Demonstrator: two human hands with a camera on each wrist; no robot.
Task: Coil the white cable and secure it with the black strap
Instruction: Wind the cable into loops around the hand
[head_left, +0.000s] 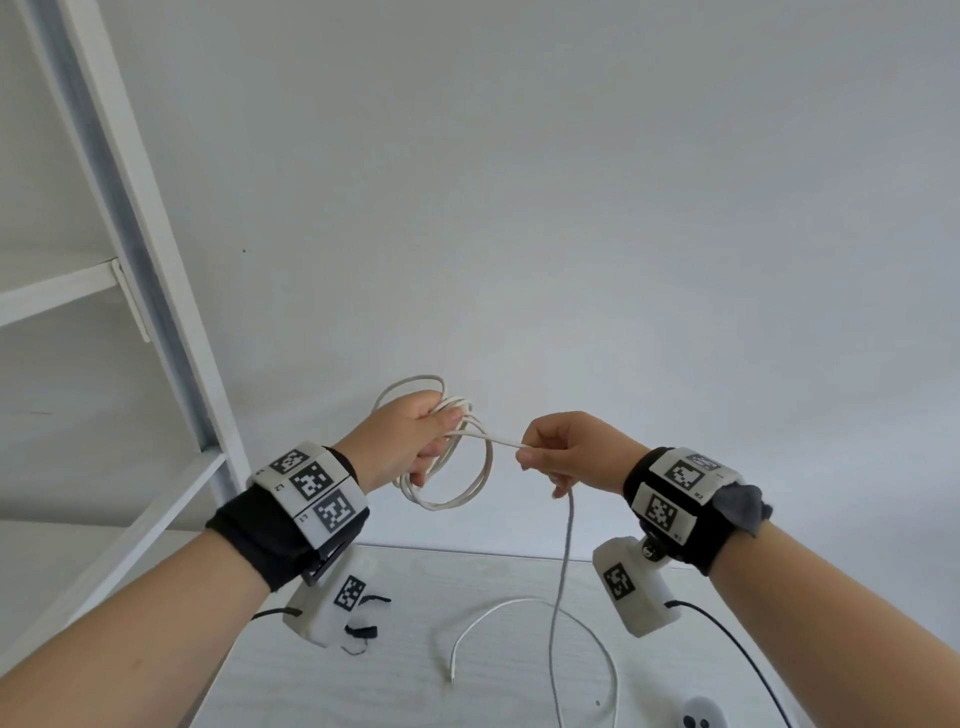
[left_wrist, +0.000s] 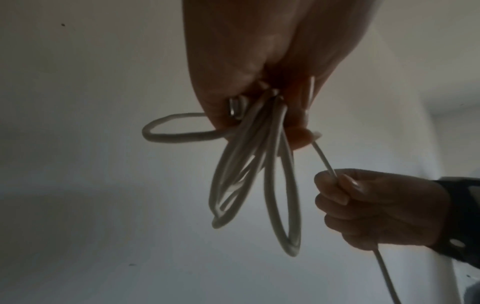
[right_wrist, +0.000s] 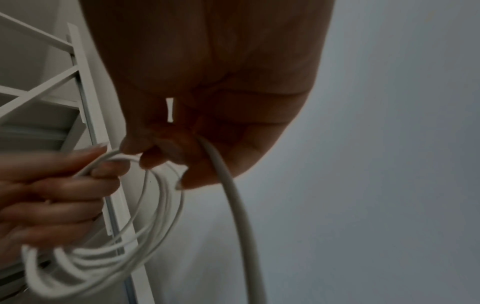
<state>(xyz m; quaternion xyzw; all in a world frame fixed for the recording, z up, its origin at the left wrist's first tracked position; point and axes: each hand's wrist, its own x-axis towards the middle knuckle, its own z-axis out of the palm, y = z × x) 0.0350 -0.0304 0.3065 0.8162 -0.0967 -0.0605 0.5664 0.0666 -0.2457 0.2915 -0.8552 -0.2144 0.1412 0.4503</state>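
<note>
A white cable (head_left: 447, 467) is held in mid-air above a pale table (head_left: 395, 675), partly wound into several loose loops. The loops hang from the person's left hand (head_left: 402, 441), whose fingers and thumb are curled round the gathered strands at the top of the bundle. The lowest loop ends well clear of the tabletop. In the left wrist view, a metal plug tip shows among the strands in that grip.

From the bundle, a single strand runs toward three o'clock to the right hand (head_left: 569, 452), near the left but not touching it. The right hand pinches the strand between thumb and curled fingers. Below that hand the cable drops straight down to the table, where its loose part lies in an open arch, its free end pointing to six o'clock near the middle of the surface.

At about eight o'clock from that arch, a small black strap (head_left: 363, 631) lies on the table, partly hidden by the left wrist camera.

A white shelf frame (head_left: 130, 270) rises at nine o'clock, close beside the left forearm. A plain white wall (head_left: 571, 208) fills twelve o'clock and the right side. A small white device (head_left: 704, 714) sits at the table's near edge, at five o'clock.
</note>
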